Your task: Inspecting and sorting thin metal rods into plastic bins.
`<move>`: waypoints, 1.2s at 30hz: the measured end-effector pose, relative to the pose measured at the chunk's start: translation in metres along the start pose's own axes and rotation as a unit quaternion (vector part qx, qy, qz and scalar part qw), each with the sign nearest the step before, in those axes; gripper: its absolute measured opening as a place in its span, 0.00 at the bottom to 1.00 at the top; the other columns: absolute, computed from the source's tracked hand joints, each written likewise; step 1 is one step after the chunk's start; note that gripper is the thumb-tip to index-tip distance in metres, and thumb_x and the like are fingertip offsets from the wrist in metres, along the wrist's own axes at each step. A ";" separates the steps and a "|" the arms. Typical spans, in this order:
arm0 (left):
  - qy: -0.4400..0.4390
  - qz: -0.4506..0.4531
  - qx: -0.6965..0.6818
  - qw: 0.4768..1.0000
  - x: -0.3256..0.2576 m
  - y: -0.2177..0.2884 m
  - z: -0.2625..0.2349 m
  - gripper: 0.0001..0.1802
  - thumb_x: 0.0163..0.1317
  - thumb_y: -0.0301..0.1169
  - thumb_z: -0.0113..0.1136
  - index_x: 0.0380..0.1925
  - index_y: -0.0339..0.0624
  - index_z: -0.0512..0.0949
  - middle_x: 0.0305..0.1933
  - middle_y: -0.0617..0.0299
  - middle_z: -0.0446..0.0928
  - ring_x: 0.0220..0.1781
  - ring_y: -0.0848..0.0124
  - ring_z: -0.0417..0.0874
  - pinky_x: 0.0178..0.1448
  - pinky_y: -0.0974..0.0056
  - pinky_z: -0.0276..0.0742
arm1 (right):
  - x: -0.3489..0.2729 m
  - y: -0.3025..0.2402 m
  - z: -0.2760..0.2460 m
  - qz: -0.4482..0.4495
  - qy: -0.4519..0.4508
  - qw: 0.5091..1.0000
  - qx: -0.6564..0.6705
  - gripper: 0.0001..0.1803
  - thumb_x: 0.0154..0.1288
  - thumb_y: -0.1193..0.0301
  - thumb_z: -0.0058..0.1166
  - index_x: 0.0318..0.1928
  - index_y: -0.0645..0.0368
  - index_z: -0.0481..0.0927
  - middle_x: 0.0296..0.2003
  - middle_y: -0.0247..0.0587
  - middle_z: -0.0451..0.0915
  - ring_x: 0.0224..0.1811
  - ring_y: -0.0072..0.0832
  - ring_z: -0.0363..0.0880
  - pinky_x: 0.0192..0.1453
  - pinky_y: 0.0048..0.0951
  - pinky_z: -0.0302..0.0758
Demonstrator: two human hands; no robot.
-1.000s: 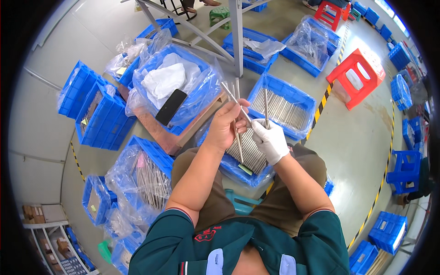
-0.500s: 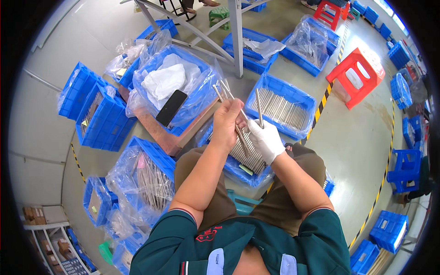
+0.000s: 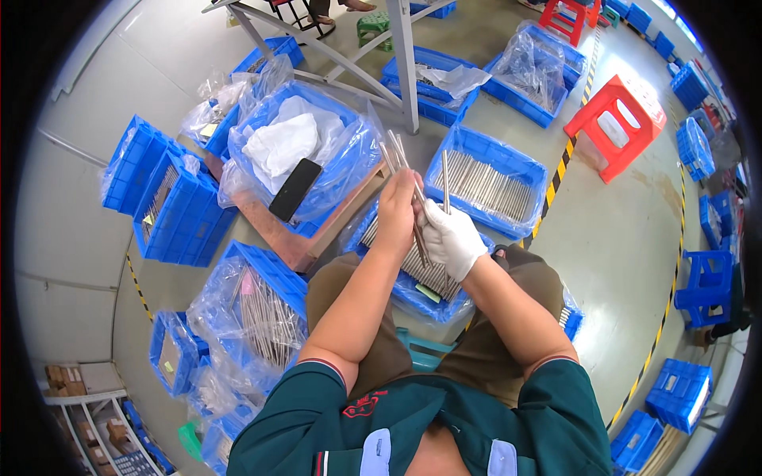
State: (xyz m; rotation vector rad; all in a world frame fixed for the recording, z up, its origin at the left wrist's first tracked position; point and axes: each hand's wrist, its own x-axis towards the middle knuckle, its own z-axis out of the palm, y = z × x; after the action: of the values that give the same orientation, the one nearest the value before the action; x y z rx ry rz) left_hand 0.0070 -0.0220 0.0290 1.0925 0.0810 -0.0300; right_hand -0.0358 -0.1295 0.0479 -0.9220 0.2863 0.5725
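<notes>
My bare left hand (image 3: 396, 210) is closed round several thin metal rods (image 3: 396, 151), which stick out above and below the fist. My right hand (image 3: 454, 239), in a white glove, is closed on a single metal rod (image 3: 446, 173) that stands nearly upright. The gloved fingers meet the left hand's fingers, so the grip between them is partly hidden. Beneath both hands, between my knees, a blue bin holds rows of rods (image 3: 429, 278) and a small yellow-green slip (image 3: 428, 293). Just beyond it lies another blue bin (image 3: 530, 230) with a layer of similar rods.
At left, a lined blue bin holds white cloth (image 3: 279, 143) and a black phone (image 3: 296, 190) on a low wooden stand (image 3: 274, 234). Nearer, a plastic-lined bin contains long thin rods (image 3: 268, 317). A red stool (image 3: 615, 127) stands right, past striped floor tape (image 3: 560, 170). Table legs (image 3: 406, 71) rise ahead.
My gloved hand has turned and drawn in against the left hand. Its rod shifts slightly left and stands straighter, and the left hand's bundle is more upright.
</notes>
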 end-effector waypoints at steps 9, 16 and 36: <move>-0.035 -0.019 -0.095 0.995 0.017 0.014 -0.008 0.17 0.67 0.42 0.46 0.32 0.39 0.72 0.21 0.70 0.63 0.18 0.82 0.60 0.21 0.75 0.57 | -0.004 0.000 0.000 -0.041 0.042 0.997 -0.052 0.14 0.68 0.57 0.47 0.30 0.52 0.71 0.13 0.21 0.57 0.10 0.13 0.51 0.13 0.17 0.47; -0.084 -0.029 -0.124 0.988 0.012 0.016 -0.010 0.20 0.66 0.41 0.47 0.45 0.34 0.74 0.23 0.70 0.64 0.19 0.83 0.61 0.22 0.75 0.57 | -0.011 -0.002 -0.008 -0.026 -0.011 0.998 -0.056 0.16 0.69 0.57 0.45 0.32 0.56 0.71 0.13 0.22 0.57 0.10 0.12 0.51 0.12 0.16 0.48; -0.140 -0.103 -0.150 0.973 -0.005 0.021 -0.014 0.14 0.66 0.36 0.51 0.42 0.37 0.74 0.20 0.71 0.64 0.20 0.82 0.62 0.23 0.76 0.60 | -0.011 -0.007 -0.005 -0.099 0.013 0.991 -0.088 0.15 0.68 0.59 0.46 0.31 0.57 0.71 0.13 0.22 0.59 0.11 0.12 0.52 0.13 0.16 0.48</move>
State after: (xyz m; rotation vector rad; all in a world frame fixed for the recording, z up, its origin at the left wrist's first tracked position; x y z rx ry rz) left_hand 0.0027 -0.0004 0.0411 0.7645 -0.0555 -0.3472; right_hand -0.0412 -0.1410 0.0545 -1.1146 0.1674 0.4066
